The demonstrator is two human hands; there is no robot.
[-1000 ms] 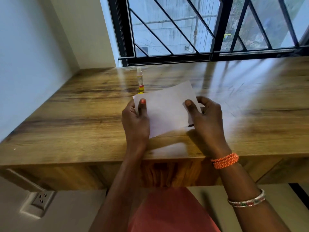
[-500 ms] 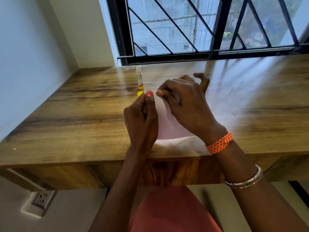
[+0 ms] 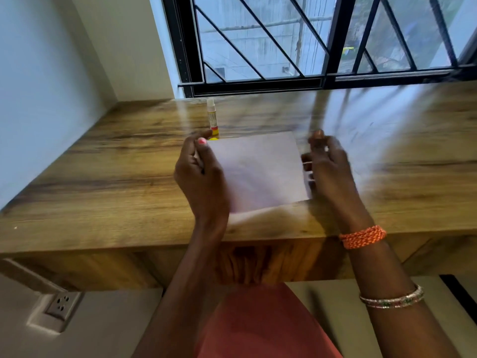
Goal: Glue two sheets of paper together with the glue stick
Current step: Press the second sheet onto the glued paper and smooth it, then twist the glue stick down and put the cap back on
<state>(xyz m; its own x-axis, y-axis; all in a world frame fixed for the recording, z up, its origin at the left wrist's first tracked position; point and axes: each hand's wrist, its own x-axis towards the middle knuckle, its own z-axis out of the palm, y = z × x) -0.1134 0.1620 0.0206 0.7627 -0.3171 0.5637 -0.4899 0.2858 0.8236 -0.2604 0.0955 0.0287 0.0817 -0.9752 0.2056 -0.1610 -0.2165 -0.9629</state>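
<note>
The white paper lies flat on the wooden desk near its front edge; I cannot tell whether it is one sheet or two stacked. My left hand grips the paper's left edge, with the thumb pressed on the far left corner. At the right edge, my right hand is blurred and its fingers curl over the paper. The glue stick stands upright just behind the paper's far left corner. A small yellow piece lies at its base, mostly hidden by my thumb.
A black barred window runs along the back of the desk. A white wall closes the left side. Below the desk on the left is a wall socket.
My right hand has swept from the paper's far left corner back across to its right edge, uncovering the sheet. My left hand has stayed on the left edge.
</note>
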